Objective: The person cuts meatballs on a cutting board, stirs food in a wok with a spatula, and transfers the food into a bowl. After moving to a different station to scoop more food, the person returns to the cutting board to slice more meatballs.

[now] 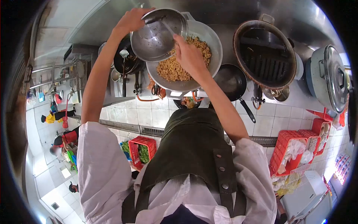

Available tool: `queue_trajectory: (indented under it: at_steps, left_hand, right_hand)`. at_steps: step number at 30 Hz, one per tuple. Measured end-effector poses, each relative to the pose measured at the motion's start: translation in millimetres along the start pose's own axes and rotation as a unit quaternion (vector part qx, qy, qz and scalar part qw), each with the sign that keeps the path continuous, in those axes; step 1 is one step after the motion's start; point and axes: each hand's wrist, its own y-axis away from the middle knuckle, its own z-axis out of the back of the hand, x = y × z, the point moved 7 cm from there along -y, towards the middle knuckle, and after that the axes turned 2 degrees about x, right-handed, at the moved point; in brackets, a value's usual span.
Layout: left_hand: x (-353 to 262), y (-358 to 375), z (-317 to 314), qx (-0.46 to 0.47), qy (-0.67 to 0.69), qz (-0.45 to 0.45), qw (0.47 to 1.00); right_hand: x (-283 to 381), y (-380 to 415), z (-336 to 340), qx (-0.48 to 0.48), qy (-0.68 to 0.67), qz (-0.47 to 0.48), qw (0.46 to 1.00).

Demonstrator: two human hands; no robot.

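Metal bowl (152,44), tilted above the left side of the pan (215,43), with its far rim held in the left hand (135,20); the right hand (188,53) is closed on the handle of a utensil (167,27) that reaches into the bowl. Brown crumbled food (172,70) lies in the pan, partly hidden by bowl and right hand. Right of the pan sits a black skillet (232,83); left of it, a dark wok (130,66).

1 view, from the head, looks forward and steeply down.
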Motion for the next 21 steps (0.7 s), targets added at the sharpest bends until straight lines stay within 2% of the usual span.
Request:
queue_trajectory:
  at_steps: [1, 4, 7, 10, 13, 16, 19, 21]
  left_hand:
    - [-2, -2, 1, 0.003, 0.017, -0.017, 1.0]
    - [-2, -2, 8, 0.092, 0.118, 0.116, 0.982]
    - [12, 6, 8, 0.023, 0.061, 0.075, 0.995]
    - [9, 14, 12, 0.072, 0.09, 0.141, 0.983]
    - [6, 16, 3, 0.034, 0.095, 0.092, 0.991]
    - [-10, 17, 3, 0.011, 0.067, 0.076, 0.995]
    - [-22, 19, 5, -0.022, -0.028, 0.089, 0.995]
    - [-27, 28, -4, -0.062, -0.075, 0.084, 0.992]
  right_hand:
    - [-4, -7, -8, -0.027, -0.004, 0.012, 1.0]
    - [-20, 13, -41, 0.049, -0.018, -0.015, 0.999]
    - [-25, 51, -26, 0.104, 0.019, -0.027, 0.994]
    - [-21, 40, -5, 0.123, 0.02, -0.038, 0.991]
    - [-8, 5, -1, 0.06, -0.03, -0.045, 0.997]
    - [-16, -4, -20, 0.03, 0.04, -0.025, 0.998]
    - [-43, 30, -42, 0.114, 0.084, 0.011, 0.99]
    - [-40, 63, -18, 0.12, 0.088, 0.003, 0.989]
